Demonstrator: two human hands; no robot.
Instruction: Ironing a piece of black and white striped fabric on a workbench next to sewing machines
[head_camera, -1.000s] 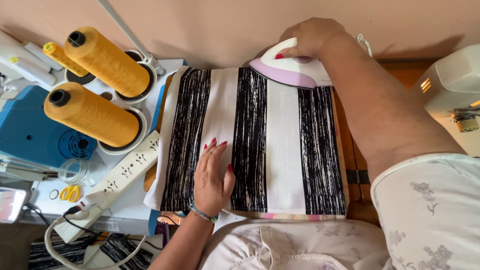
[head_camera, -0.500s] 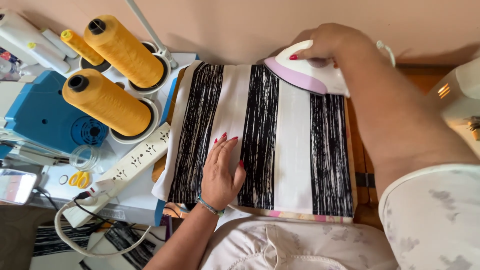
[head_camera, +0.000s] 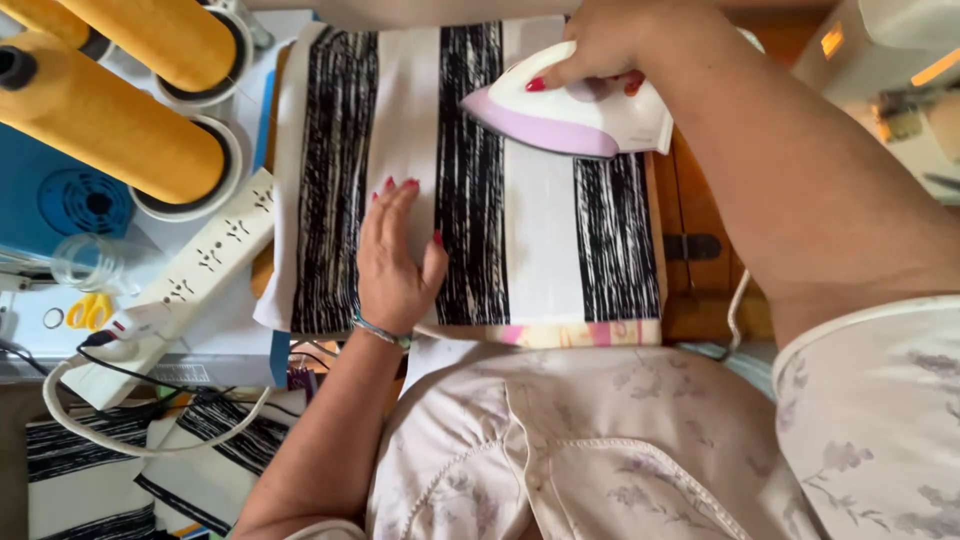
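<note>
Fabric (head_camera: 540, 250) with black and white stripes lies under your flat, open left hand (head_camera: 395, 265); your right hand (head_camera: 610, 45) grips the iron (head_camera: 575, 115) on it.

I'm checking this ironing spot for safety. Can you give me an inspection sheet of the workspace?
Surface: striped cloth lies flat across the padded board.
Job's things: iron rests on the cloth.
Clutter: yellow thread cones, glass jar, small yellow scissors.
Hands: left hand flat on the cloth, fingers spread; right hand grips the iron.
Cables: power strip, white cord looping below it.
Surroundings: sewing machine at right.
</note>
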